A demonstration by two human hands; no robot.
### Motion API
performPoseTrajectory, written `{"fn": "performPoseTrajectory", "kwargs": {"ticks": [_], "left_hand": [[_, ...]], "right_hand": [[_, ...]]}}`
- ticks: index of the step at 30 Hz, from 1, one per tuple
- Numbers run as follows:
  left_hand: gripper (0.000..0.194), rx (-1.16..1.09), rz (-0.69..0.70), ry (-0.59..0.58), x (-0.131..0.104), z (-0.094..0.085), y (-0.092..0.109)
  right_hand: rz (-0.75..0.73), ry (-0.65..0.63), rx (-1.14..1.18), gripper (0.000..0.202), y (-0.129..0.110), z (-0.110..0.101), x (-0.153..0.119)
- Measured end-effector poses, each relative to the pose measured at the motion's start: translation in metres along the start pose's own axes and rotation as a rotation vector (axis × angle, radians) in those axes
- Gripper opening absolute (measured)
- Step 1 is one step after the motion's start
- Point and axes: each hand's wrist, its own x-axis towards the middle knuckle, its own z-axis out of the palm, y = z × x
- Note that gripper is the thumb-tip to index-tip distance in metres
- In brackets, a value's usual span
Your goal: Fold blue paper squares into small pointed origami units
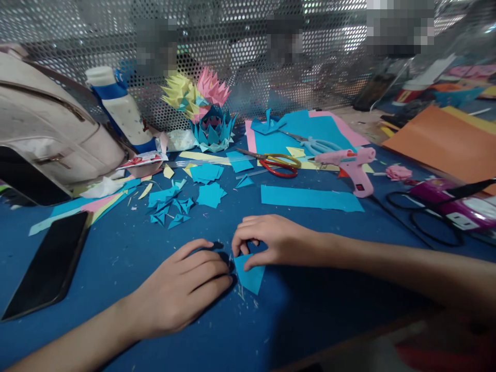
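A small piece of blue paper [252, 279] lies on the blue table. My right hand [267, 240] has its thumb on the paper and its curled fingers at the paper's upper edge, pinching it. To the left, my left hand [186, 289] rests palm down, fingers slightly bent and parted, nothing in it; its fingertips are just beside the paper. Beyond my hands are folded blue pieces [168, 204], flat blue squares [211, 194] and a long blue strip [312, 199].
Behind lie red-and-yellow scissors [281, 163], light-blue scissors [323, 145], a pink glue gun [354, 165] with a cable and a paper flower [213, 129]. Phones [50, 263], a bag [50, 119] and a bottle [122, 108] stand or lie left; orange paper [445, 147] is right.
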Motion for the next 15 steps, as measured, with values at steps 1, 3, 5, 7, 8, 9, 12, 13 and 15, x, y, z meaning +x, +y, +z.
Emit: {"fn": "performPoseTrajectory", "kwargs": {"ticks": [1,3,5,7,8,9,12,13,15], "left_hand": [[0.037,0.003,0.003,0.001,0.0005,-0.0005,0.0002],[0.036,0.018,0.015,0.006,0.0016,-0.0018,0.0005],[0.037,0.031,0.02,0.014,0.0025,-0.0034,0.0006],[0.037,0.037,0.016,0.011,0.003,-0.0047,0.0005],[0.038,0.037,0.013,0.011,0.0033,-0.0052,0.0005],[0.039,0.037,0.011,0.01,0.0036,-0.0055,0.0005],[0.04,0.041,0.013,0.007,0.0047,-0.0058,0.0006],[0.039,0.047,0.012,0.008,0.005,-0.0058,0.0008],[0.038,0.063,0.02,0.002,0.0053,-0.0059,0.0015]], "right_hand": [[0.015,0.004,0.021,0.015,-0.0003,0.0004,0.0001],[0.04,0.015,0.073,0.016,-0.001,0.0011,0.0005],[0.049,0.029,0.132,0.015,-0.0018,0.0018,0.0009],[0.028,0.04,0.181,0.01,-0.0023,0.0026,0.0014],[0.003,0.046,0.192,0.007,-0.0023,0.003,0.0016],[-0.032,0.052,0.191,0.005,-0.0022,0.0035,0.0019],[-0.137,0.082,0.144,0.011,-0.0011,0.0055,0.0026],[-0.157,0.096,0.127,0.012,-0.0006,0.0064,0.0028],[-0.185,0.116,0.107,0.011,0.0001,0.0081,0.0031]]}}
